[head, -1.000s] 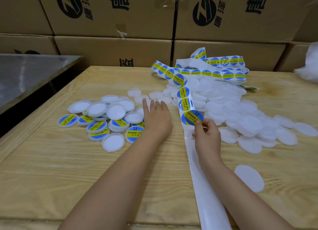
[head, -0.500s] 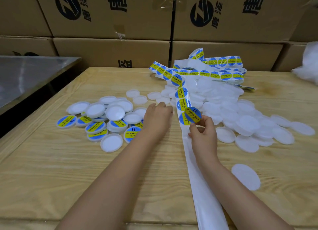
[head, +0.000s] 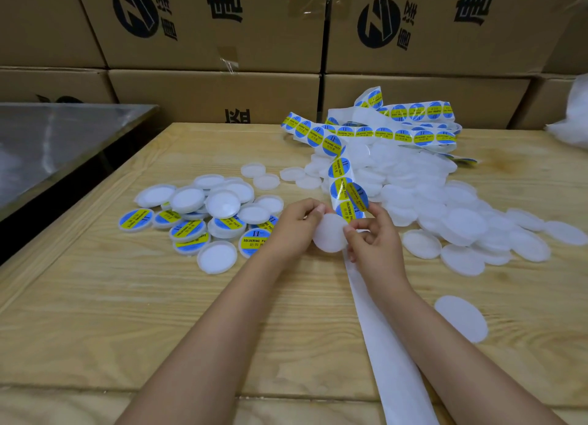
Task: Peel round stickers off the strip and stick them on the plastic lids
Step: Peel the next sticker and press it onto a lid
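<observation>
I have the pale wooden table (head: 127,313) filling most of the view, with brown printed cardboard boxes (head: 203,87) stacked along 12 o'clock. A heap of plain white round plastic lids (head: 445,208) spreads at 2 o'clock. A smaller pile of lids (head: 191,227), some wearing blue-and-yellow labels, lies at 9 o'clock. The long white backing strip (head: 391,354) runs from 5 o'clock up to its sticker-covered tangle at 1 o'clock. At centre the left hand (head: 289,227) grips one white lid (head: 329,233) by its edge, fingers curled round it. The right hand (head: 378,249) pinches a peeled blue-and-yellow round sticker (head: 358,197) just above that lid.
</observation>
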`<action>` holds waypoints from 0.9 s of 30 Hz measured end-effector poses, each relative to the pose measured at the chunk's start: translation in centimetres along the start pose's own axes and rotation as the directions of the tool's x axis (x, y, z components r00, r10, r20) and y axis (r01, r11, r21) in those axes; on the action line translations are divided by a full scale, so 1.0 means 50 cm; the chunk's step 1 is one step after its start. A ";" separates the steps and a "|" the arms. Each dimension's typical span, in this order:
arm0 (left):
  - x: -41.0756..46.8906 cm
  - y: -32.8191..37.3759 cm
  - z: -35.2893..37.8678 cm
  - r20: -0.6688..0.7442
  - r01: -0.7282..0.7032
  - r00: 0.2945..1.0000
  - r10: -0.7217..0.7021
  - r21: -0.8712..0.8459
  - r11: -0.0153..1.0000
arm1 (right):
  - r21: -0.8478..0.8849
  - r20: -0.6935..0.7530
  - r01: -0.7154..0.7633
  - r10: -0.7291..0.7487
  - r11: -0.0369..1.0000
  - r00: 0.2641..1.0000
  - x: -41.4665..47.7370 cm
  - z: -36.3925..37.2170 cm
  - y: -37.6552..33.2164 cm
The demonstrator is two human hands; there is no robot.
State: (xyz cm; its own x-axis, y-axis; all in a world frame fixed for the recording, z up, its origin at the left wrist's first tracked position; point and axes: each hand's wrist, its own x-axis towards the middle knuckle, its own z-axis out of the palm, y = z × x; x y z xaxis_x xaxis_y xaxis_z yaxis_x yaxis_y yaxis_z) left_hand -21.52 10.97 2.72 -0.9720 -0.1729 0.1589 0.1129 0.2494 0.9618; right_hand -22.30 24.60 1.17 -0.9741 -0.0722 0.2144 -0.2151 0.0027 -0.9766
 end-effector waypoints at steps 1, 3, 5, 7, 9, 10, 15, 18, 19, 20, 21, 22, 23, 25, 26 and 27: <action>-0.002 0.001 0.002 -0.010 0.023 1.000 -0.024 -0.056 0.998 | 0.035 0.005 -0.009 0.009 0.999 1.000 -0.001 0.000 -0.001; -0.003 0.004 0.002 0.010 0.126 0.992 -0.127 -0.222 0.967 | 0.110 -0.011 -0.039 0.040 0.993 0.999 0.000 0.000 -0.003; -0.006 0.005 -0.005 0.094 0.232 0.973 -0.212 -0.367 0.901 | 0.168 -0.029 -0.072 0.078 0.983 0.997 0.003 -0.002 -0.002; -0.011 0.002 -0.014 0.196 0.282 0.957 -0.216 -0.433 0.856 | 0.217 -0.033 -0.093 0.102 0.972 0.994 0.005 -0.005 -0.001; -0.016 0.002 -0.020 0.249 0.300 0.948 -0.200 -0.474 0.828 | 0.257 -0.031 -0.104 0.115 0.961 0.993 0.006 -0.005 0.001; -0.017 0.002 -0.020 0.244 0.299 0.949 -0.201 -0.487 0.820 | 0.273 -0.028 -0.107 0.119 0.956 0.992 0.007 -0.005 0.001; -0.013 0.002 -0.007 0.076 0.256 0.965 -0.252 -0.490 0.833 | 0.305 0.036 -0.120 0.114 0.945 0.993 0.005 0.000 0.001; -0.012 0.000 -0.006 0.072 0.259 0.964 -0.258 -0.496 0.829 | 0.296 0.052 -0.136 0.126 0.945 0.991 0.002 -0.001 0.001; -0.012 0.000 -0.008 0.103 0.274 0.960 -0.259 -0.510 0.816 | 0.298 0.052 -0.142 0.132 0.944 0.990 0.002 -0.002 0.002; -0.012 -0.001 -0.009 0.140 0.289 0.957 -0.254 -0.525 0.801 | 0.303 0.048 -0.144 0.136 0.942 0.990 0.003 -0.004 0.002; -0.013 -0.001 -0.011 0.174 0.300 0.954 -0.245 -0.541 0.785 | 0.306 0.043 -0.145 0.139 0.941 0.989 0.004 -0.005 0.002; -0.014 -0.002 -0.012 0.196 0.305 0.952 -0.235 -0.560 0.770 | 0.310 0.039 -0.147 0.142 0.939 0.989 0.004 -0.006 0.002; -0.016 -0.002 -0.012 0.205 0.306 0.952 -0.228 -0.577 0.757 | 0.312 0.038 -0.147 0.142 0.938 0.989 0.004 -0.006 0.001; -0.017 0.000 -0.010 0.182 0.292 0.956 -0.228 -0.587 0.755 | 0.309 0.044 -0.140 0.133 0.941 0.990 0.003 -0.003 0.001; -0.017 0.001 -0.008 0.153 0.279 0.960 -0.234 -0.575 0.769 | 0.306 0.043 -0.134 0.127 0.943 0.991 0.002 -0.001 -0.001; -0.017 0.002 -0.006 0.120 0.266 0.963 -0.241 -0.556 0.787 | 0.298 0.031 -0.124 0.120 0.946 0.992 0.003 0.000 -0.001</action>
State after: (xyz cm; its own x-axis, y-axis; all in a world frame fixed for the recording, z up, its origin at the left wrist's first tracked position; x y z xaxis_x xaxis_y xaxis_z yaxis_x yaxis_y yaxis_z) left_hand -20.64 10.86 2.73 -0.9880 -0.1128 -0.1058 -0.0555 -0.3801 0.9233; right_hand -22.41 24.61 1.26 -0.9902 -0.1024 0.0947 -0.0619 -0.2859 -0.9563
